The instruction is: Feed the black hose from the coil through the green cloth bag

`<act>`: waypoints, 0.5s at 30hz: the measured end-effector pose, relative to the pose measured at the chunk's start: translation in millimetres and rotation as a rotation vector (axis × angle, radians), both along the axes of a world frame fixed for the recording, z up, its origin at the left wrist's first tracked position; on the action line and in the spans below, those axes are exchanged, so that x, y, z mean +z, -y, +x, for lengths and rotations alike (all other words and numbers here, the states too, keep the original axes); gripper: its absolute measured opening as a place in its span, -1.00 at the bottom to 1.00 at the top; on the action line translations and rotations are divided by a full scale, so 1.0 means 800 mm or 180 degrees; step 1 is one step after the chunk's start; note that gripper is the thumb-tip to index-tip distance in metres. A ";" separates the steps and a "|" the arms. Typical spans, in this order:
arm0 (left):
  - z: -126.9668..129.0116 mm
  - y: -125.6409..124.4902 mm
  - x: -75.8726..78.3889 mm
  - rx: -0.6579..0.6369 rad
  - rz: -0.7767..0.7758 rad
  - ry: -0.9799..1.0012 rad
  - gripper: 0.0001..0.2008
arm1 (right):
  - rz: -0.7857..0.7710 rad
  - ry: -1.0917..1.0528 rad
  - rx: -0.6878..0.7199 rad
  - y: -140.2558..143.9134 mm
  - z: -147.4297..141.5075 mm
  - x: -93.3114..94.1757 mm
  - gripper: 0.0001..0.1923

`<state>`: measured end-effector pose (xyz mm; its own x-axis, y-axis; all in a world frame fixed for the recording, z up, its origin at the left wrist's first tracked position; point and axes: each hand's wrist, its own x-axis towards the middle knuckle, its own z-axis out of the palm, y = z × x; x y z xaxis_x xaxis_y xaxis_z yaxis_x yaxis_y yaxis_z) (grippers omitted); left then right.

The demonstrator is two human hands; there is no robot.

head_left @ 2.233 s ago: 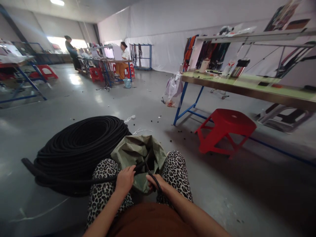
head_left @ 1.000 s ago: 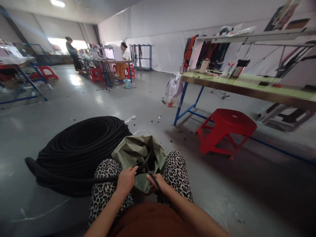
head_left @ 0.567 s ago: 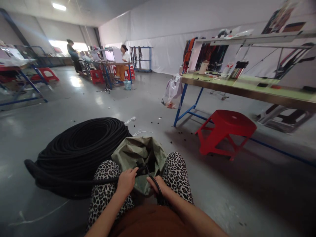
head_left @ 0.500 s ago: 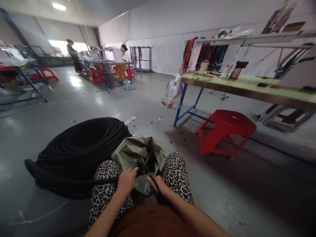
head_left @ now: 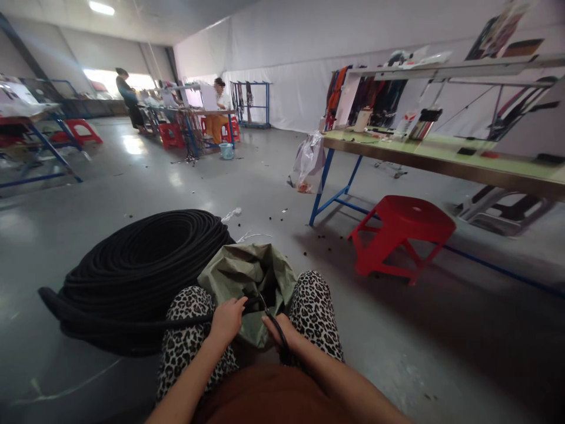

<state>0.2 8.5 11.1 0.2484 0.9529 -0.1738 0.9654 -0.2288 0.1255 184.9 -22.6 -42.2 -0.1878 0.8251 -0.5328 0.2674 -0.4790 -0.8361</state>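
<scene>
My left hand [head_left: 228, 321] is closed around a thick black cord [head_left: 189, 322], whose short end sticks out past the fingers. That cord runs left over my knee to a big black coil [head_left: 132, 265] on the floor. In my right hand [head_left: 282, 331] is a pair of scissors [head_left: 279, 334] with black handles; the blades point up and left, close to the cord's end. Whether the blades touch the cord I cannot tell. Between my knees stands an olive-green sack [head_left: 229, 265] with its mouth open below both hands. Its inside is dark.
A red stool [head_left: 401, 229] stands to the right beside a workbench [head_left: 441, 159] with blue legs. A plastic bag [head_left: 309, 159] hangs at the bench corner. Two people work at tables further back. White string [head_left: 253, 235] and small dark bits lie on the floor.
The view has shifted very slightly. Both hands, the cord and the scissors hold nearly the same place over the sack.
</scene>
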 end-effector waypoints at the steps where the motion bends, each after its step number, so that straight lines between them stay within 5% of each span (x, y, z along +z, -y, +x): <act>1: 0.000 -0.001 -0.001 -0.0004 -0.0010 -0.0008 -0.59 | -0.0015 0.0083 0.0005 0.000 0.000 0.000 -0.57; 11: 0.000 -0.005 0.001 -0.0015 -0.0144 -0.0081 -0.59 | 0.0174 0.0219 0.0088 0.000 0.001 -0.005 -0.62; 15: -0.001 -0.006 0.004 0.0050 -0.0156 -0.0090 -0.60 | -0.0123 0.0252 -0.0035 -0.001 0.000 -0.009 -0.62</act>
<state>-0.8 13.4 14.4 0.2279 0.9468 -0.2271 0.9721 -0.2079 0.1088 185.0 -21.4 -49.5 -0.1350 0.8055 -0.5770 0.3264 -0.5137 -0.7935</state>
